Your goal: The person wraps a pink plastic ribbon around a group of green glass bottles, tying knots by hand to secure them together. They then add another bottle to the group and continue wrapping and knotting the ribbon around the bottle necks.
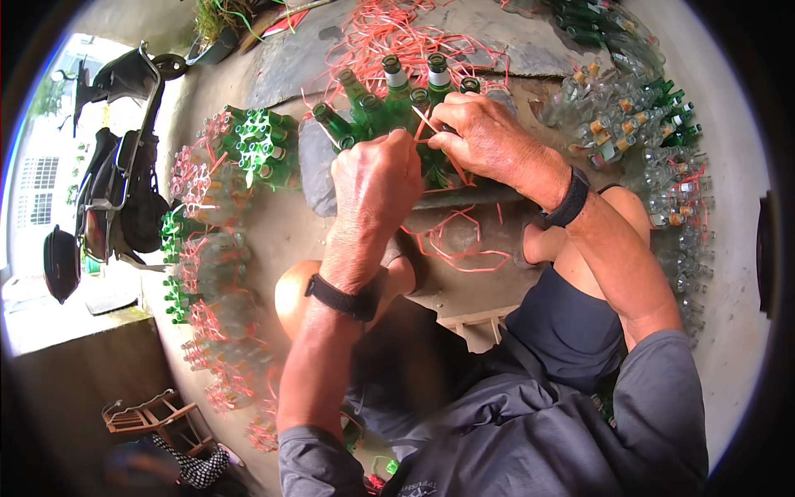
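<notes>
A cluster of green glass bottles [397,98] stands upright on a grey stone slab [318,170] in front of me. My left hand [377,176] is closed in a fist over the near side of the bottles, gripping a red plastic strap [423,122]. My right hand [489,137] pinches the same strap between thumb and fingers, just right of the left hand. The strap runs between both hands at the bottle necks. My hands hide part of the bottles and how the strap loops around them.
A tangled heap of red straps [385,37] lies beyond the bottles. A loose strap [460,240] trails below the slab. Tied bottle bundles line the left [219,248] and right [613,124]. A motor scooter [116,178] stands far left, a wooden chair [157,418] lower left.
</notes>
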Demonstrator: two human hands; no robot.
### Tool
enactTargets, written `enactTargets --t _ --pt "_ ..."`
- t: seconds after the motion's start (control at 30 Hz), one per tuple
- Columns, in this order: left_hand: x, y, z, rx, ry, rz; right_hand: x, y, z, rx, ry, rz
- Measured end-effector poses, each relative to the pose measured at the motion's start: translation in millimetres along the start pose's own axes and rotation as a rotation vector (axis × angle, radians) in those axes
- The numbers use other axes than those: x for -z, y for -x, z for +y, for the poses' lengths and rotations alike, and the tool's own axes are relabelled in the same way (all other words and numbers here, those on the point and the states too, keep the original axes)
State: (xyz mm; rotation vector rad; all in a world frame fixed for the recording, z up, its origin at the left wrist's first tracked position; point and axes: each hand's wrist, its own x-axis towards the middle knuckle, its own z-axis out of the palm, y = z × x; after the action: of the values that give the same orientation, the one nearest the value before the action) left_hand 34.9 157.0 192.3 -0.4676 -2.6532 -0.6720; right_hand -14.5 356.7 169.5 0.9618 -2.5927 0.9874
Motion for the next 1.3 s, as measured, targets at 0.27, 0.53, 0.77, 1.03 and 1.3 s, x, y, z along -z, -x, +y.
enactTargets --t 0.27,0.53,0.77,1.03,1.3 --pt "12.9 -34.2 -4.8 -0.181 -0.095 -0.115 1.7 -0.4 -6.2 0.012 0.018 -0.004" --pt "11.1 -64.3 -31.9 -0.111 0.023 -0.304 -1.7 0.5 -4.3 0.014 0.024 -0.017" --pt "14.5 -95.0 -49.6 0.015 0.108 -0.58 -4.2 2.0 -4.9 0.064 0.025 -0.001" --pt "7.9 -96.9 -60.5 0.01 0.039 -0.613 -0.6 1.9 -6.9 0.076 0.048 -0.024" --pt "5.2 -78.2 -59.7 0.03 -0.066 -0.456 0.9 1.6 -5.5 0.086 0.032 -0.016"
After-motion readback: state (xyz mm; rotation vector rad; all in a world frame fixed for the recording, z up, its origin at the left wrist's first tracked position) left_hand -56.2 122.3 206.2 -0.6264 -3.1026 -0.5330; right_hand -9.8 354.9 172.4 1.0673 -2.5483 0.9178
